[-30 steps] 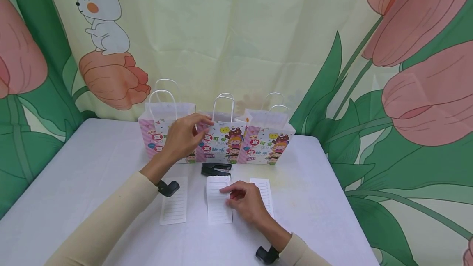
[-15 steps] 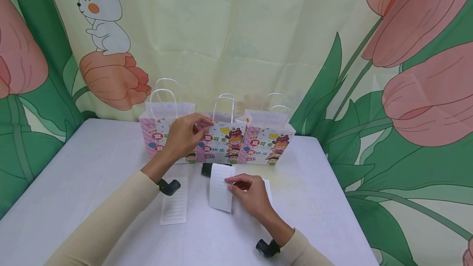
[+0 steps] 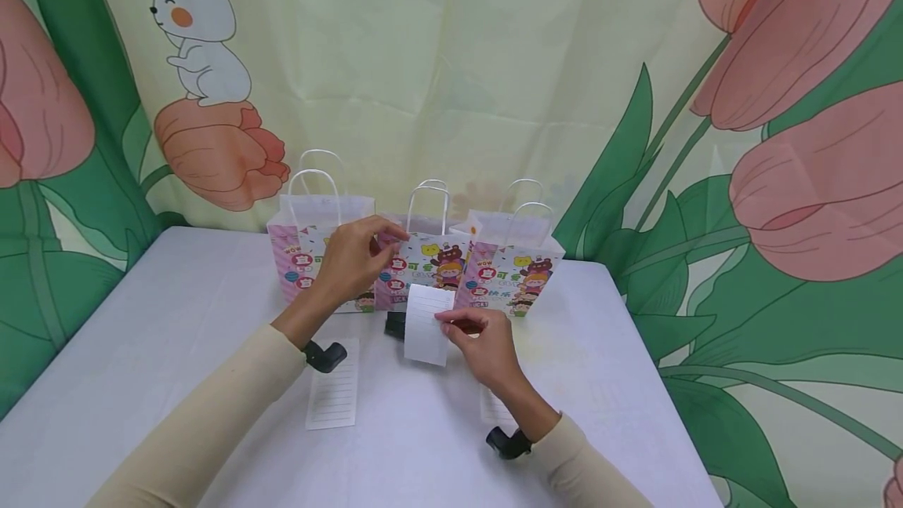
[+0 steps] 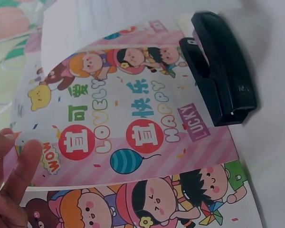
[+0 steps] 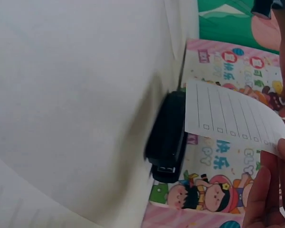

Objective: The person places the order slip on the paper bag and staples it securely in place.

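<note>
Three printed paper gift bags with white handles stand side by side at the table's back. My left hand (image 3: 349,261) pinches the top left corner of the middle gift bag (image 3: 418,253); in the left wrist view its fingers (image 4: 24,166) lie on the bag's printed front. With thumb and fingertips, my right hand (image 3: 487,342) holds a lined paper slip (image 3: 426,324) by its right side, raised before the middle bag. Small checkboxes show on that slip in the right wrist view. Partly behind it, a black stapler (image 5: 166,135) rests on the table against the bag's foot.
The left gift bag (image 3: 282,257) and right gift bag (image 3: 504,277) flank the middle one. One lined slip (image 3: 331,394) lies at front left; another lined slip (image 3: 494,406) is partly hidden under the right forearm. A floral curtain (image 3: 451,61) hangs behind the table.
My right hand has lifted the middle slip off the table and carried it up toward the middle bag, now covering part of the stapler. My left hand stays at the bag's corner.
</note>
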Demonstrator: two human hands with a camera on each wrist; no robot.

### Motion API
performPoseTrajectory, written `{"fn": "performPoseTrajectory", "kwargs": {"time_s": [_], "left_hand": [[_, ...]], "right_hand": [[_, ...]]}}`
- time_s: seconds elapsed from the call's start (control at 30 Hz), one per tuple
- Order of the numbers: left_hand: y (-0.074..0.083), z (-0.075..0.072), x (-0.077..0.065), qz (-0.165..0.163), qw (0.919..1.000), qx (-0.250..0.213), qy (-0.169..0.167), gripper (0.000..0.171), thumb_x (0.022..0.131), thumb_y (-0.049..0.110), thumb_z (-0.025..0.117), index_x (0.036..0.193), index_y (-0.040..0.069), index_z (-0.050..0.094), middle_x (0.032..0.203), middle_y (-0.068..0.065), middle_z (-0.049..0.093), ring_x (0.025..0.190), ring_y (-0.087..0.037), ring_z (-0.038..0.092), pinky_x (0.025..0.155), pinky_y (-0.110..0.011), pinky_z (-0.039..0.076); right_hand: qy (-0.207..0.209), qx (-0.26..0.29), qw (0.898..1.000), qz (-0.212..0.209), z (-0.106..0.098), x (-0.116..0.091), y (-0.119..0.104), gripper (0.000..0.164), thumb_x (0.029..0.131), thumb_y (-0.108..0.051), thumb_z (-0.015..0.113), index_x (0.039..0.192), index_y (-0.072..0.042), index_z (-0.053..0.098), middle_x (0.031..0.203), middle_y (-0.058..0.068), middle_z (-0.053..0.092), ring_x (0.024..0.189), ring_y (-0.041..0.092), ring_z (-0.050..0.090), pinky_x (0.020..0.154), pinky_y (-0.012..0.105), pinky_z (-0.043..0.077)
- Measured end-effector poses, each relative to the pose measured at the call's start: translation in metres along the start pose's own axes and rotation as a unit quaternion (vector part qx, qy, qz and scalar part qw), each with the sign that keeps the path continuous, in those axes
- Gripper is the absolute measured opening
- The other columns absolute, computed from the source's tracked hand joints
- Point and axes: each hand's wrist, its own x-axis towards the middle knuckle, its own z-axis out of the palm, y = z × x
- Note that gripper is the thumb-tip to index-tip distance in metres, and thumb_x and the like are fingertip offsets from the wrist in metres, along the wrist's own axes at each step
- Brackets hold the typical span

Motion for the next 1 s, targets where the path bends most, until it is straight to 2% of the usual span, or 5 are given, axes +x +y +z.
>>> {"fn": "performPoseTrajectory", "kwargs": {"time_s": [0.23,0.63,1.0], "left_hand": [[-0.001,0.001,0.001,0.002,1.0000,-0.004,-0.001,0.015,0.096,0.009,0.077,0.110,0.011,0.080,0.106,-0.007,0.080,0.075,-0.020,0.066,0.067,-0.031,0.055],[-0.001,0.001,0.000,0.009,0.9999,-0.007,0.005,0.011,0.095,0.011,0.079,0.106,0.011,0.080,0.100,-0.006,0.079,0.073,-0.018,0.064,0.067,-0.030,0.056],[0.001,0.001,0.001,0.003,1.0000,0.000,0.001,0.011,0.092,0.009,0.081,0.103,0.011,0.080,0.095,-0.006,0.077,0.075,-0.019,0.065,0.068,-0.031,0.055]], "right_hand": [[0.020,-0.013,0.999,-0.033,0.000,0.015,-0.008,0.019,0.094,-0.009,0.080,0.108,-0.021,0.085,0.108,0.000,0.082,0.089,0.017,0.071,0.078,0.024,0.058],[0.041,-0.006,0.998,-0.050,0.004,0.040,-0.017,0.018,0.096,-0.011,0.079,0.108,-0.022,0.086,0.106,0.000,0.081,0.084,0.019,0.071,0.073,0.026,0.061],[0.052,-0.004,0.996,-0.076,0.005,0.053,-0.029,0.016,0.095,-0.010,0.079,0.106,-0.021,0.086,0.104,0.001,0.081,0.083,0.019,0.071,0.071,0.023,0.060]]}}
